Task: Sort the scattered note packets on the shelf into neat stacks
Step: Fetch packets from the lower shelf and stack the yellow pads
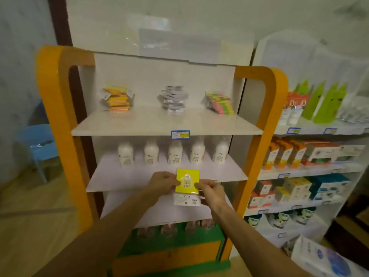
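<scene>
The orange-framed shelf unit (pixel 50 108) carries three stacks on its top shelf (pixel 165 124): a yellow-and-orange stack (pixel 117 99) to the left, a grey-white stack (pixel 173 97) in the middle and a pink-and-green stack (pixel 220 102) to the right, each well apart from the next and none perfectly squared, with packets fanned at slight angles. A row of white bottles (pixel 173 152) stands on the shelf below, just behind and above the hands. The left hand (pixel 162 181) and the right hand (pixel 211 189) both pinch a yellow note packet (pixel 187 180) by its side edges, thumbs on its face, holding it in the air in front of the second shelf with its white header card (pixel 186 199) hanging toward the person and the print upside down. The likeliest trouble seems to be the lift to the top shelf: the packet has to pass close by the bottles, and a careless sweep could knock one over. Set down on the already crooked yellow-and-orange stack, it could slide off or push the upper packets further askew, since the wrapping looks slick. The header card could also end up pointing the opposite way from the others, leaving the stack uneven. A mistaken choice of stack is possible too, as the colours look alike in this dim light.
</scene>
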